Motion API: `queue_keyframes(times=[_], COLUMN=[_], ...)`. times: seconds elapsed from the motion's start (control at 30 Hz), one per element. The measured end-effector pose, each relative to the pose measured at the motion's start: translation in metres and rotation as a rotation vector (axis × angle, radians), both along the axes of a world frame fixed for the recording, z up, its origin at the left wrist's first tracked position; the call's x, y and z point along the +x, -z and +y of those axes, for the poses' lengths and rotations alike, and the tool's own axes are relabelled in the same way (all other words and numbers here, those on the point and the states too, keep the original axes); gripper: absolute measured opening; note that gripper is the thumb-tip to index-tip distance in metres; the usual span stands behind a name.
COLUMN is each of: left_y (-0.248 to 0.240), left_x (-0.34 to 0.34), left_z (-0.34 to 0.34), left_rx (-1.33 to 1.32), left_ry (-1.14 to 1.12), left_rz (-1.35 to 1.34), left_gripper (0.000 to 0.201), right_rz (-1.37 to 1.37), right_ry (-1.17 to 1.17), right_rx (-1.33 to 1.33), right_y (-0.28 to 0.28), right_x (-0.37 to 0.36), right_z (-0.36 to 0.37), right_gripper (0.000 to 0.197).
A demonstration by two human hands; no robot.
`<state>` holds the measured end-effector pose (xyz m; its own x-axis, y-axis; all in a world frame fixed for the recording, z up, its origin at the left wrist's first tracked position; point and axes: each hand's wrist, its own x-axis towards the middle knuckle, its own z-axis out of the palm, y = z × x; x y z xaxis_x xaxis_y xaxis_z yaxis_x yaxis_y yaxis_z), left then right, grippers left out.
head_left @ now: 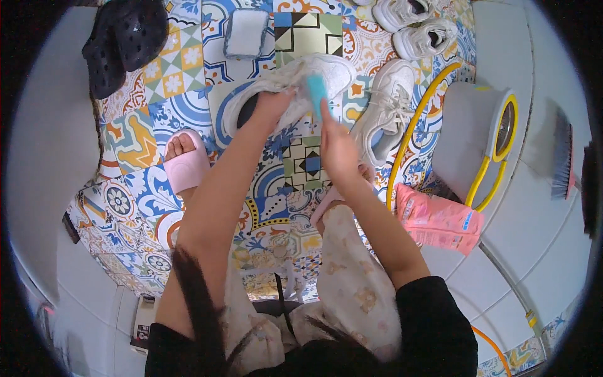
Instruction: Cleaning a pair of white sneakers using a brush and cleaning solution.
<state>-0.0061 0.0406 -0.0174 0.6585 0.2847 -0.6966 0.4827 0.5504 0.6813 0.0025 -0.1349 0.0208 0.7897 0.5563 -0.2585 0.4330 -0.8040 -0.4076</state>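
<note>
A white lace-up sneaker [336, 70] lies on the patterned tile floor in front of me, its toe to the right. My left hand [274, 105] reaches in at its opening and grips the upper, the fingertips hidden. The handle of a turquoise brush [318, 100] is in my closed right hand [340, 151]. The brush's head is blurred and meets the sneaker near the laces. To the right of it rests a second white sneaker [389, 94], laces still in, near my right hand. Pink slippers [186, 164] are on my feet.
Black clogs [129, 44] lie far left, a white sponge-like pad [246, 34] at the back. More white shoes [427, 38] stand far right. A yellow hose [419, 110] curves past a grey bucket [465, 129] and a pink pouch [436, 220]. A bristle brush [562, 157] is against the right wall.
</note>
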Motion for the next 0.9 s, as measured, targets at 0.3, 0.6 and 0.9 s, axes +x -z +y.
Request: queue_keyframes(times=[0.3,0.6,0.9], left_y=[0.010,0.031,0.038], left_x=[-0.001,0.010,0.002], left_z=[-0.005,-0.003,0.003], left_rx=[0.136,0.242,0.228], left_ry=[0.119,0.159,0.169], left_rz=[-0.006,0.010,0.029], left_gripper=[0.049,0.056,0.052], right_rz=[-0.097,-0.035,-0.034], right_ry=[-0.021,-0.020,-0.017], right_rx=[-0.004,-0.088,-0.066], right_y=[0.012,0.012,0.019], right_x=[0.026,0.040,0.010], right_z=[0.026,0.030,0.012], right_gripper=[0.070,0.058,0.060])
